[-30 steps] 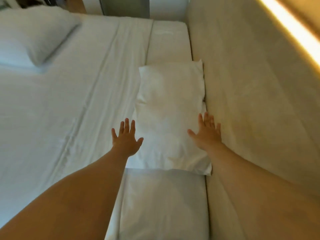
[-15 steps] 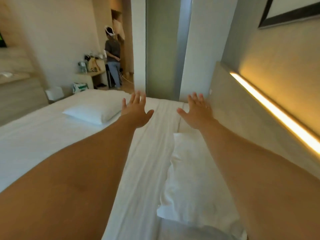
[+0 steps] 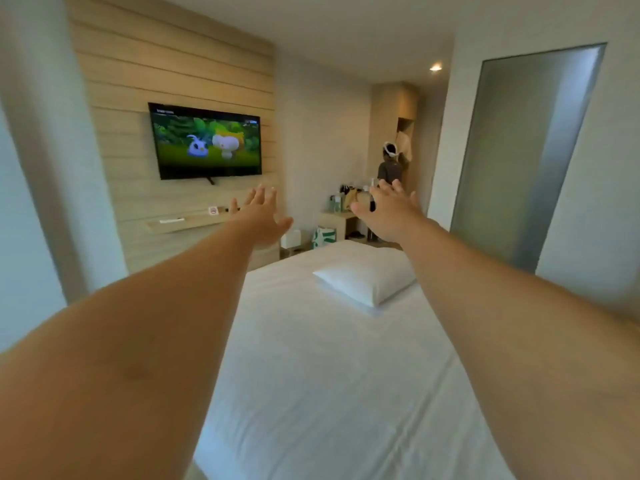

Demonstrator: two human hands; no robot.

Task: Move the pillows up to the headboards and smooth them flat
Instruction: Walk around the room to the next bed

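So, far left: wood-slat wall w/ a TV (image 3: 207, 144) mounted on it, cartoon playing, and a thin shelf (image 3: 187, 224) under it. Left hand (image 3: 260, 220) is stretched out in mid-air, fingers spread wide, palm facing away, holding nothing; it sits in front of the shelf's right end. Below and btwn both forearms runs the bed (image 3: 311, 393), white sheet, a few light creases. Right hand (image 3: 388, 211) is likewise out in the air, fingers splayed, nothing gripped. The pillow (image 3: 363, 273) lies on the sheet below the right hand, just beside the right forearm, neither hand touching it (plump, one corner pointing toward the camera). Behind, a small side table (image 3: 341, 216) w/ clutter, then another person (image 3: 390, 166) standing back-turned. Far right: a tall frosted panel (image 3: 519, 157).
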